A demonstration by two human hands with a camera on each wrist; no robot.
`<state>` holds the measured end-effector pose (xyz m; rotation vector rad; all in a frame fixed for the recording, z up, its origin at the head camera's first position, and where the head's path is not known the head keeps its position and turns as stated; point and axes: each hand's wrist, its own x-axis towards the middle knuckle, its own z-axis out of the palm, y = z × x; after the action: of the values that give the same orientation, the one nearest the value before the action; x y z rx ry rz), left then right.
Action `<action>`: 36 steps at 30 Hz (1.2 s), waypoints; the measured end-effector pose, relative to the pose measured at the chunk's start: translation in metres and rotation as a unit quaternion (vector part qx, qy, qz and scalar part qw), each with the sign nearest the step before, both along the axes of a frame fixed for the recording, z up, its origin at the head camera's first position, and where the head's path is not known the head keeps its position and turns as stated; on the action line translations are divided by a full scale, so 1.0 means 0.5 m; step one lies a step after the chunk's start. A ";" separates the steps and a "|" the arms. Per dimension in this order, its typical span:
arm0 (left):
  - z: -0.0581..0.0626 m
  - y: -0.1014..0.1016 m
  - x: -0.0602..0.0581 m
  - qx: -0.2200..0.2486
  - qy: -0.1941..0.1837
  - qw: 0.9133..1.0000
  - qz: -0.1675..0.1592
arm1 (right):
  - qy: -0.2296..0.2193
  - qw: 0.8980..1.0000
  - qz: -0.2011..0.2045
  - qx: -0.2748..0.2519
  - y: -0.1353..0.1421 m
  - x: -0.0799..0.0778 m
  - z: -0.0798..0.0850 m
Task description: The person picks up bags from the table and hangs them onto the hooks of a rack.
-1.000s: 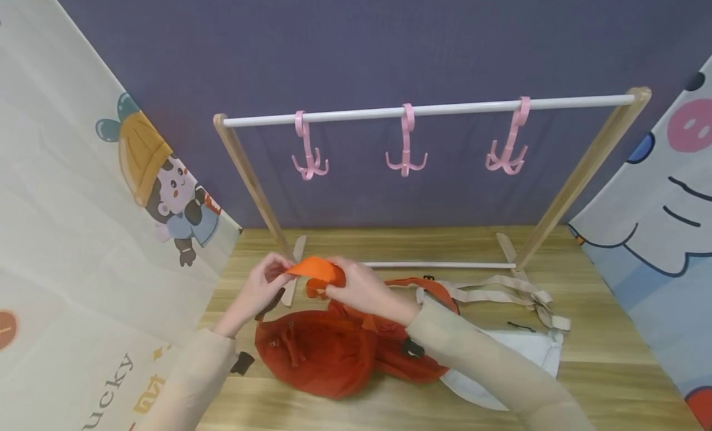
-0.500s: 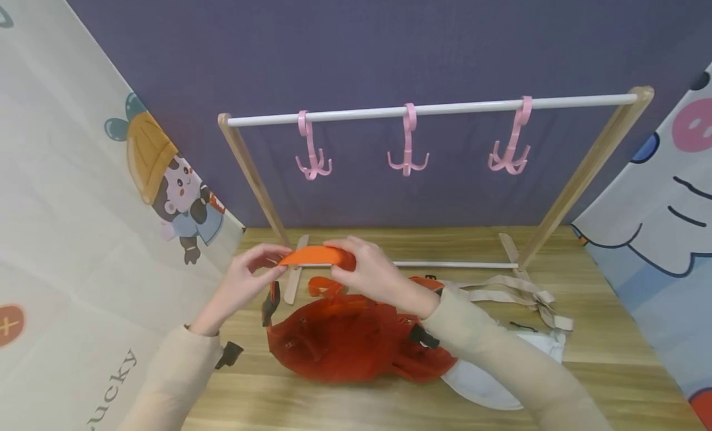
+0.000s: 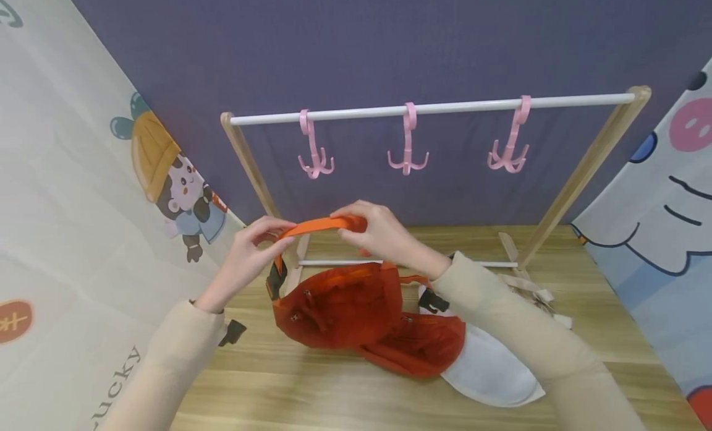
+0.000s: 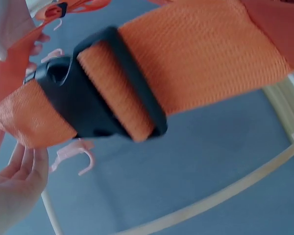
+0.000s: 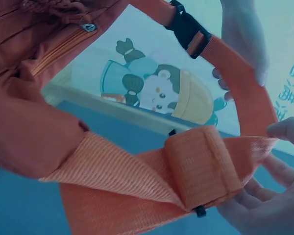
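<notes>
An orange webbing strap (image 3: 317, 225) stretches between my two hands, in front of the rack. My left hand (image 3: 247, 258) pinches its left part between thumb and fingers. My right hand (image 3: 384, 233) grips the strap farther right, near the folded webbing slider (image 5: 201, 166) seen in the right wrist view. Below the strap hangs a red-orange waist bag (image 3: 345, 307), its zip pocket facing me. A fastened black buckle (image 4: 83, 93) sits on the strap close to my left hand in the left wrist view. Another red-orange bag (image 3: 425, 347) lies behind and right of it on the table.
A rack with a white rail (image 3: 356, 114) stands at the back. It carries a left pink hook (image 3: 316, 159), a middle one (image 3: 408, 153) and a right one (image 3: 508, 149). A white bag (image 3: 495, 369) lies on the wooden table (image 3: 289, 388), partly under my right sleeve.
Both hands have risen with the strap and moved slightly toward the rack. The waist bag has come up with them and now hangs more upright.
</notes>
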<state>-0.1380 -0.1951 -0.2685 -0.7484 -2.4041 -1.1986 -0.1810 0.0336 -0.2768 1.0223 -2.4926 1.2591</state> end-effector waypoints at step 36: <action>0.042 0.020 -0.177 0.003 -0.008 0.995 0.104 | 0.027 0.997 -0.069 0.036 -0.015 -0.173 0.097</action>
<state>-0.2266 -0.1853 -0.2477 -0.4741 -2.4205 -1.1299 -0.2677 0.0263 -0.2283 0.8698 -2.5360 1.0943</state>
